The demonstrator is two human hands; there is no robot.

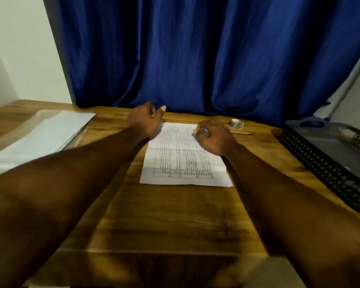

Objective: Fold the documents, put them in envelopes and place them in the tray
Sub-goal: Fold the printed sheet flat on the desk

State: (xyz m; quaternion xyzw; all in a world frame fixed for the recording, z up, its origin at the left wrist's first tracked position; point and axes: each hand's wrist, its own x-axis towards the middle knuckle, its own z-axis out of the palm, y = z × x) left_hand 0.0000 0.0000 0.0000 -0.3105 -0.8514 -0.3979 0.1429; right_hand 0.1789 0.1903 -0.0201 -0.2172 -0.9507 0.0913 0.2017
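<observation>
A printed document [183, 159] with a table on it lies flat on the wooden table [164, 215], showing crease lines across it. My left hand [144, 120] hovers at the sheet's far left corner, fingers loosely curled, thumb out, holding nothing that I can see. My right hand [213, 137] rests on the far right part of the sheet, fingers curled down onto the paper. A black perforated tray [312, 161] stands at the right edge. A stack of white papers or envelopes under clear plastic [42, 136] lies at the left.
A small roll of patterned tape [236, 123] and a pencil [242, 133] lie beyond my right hand. A blue curtain [195, 55] hangs right behind the table. A white wall is at the left.
</observation>
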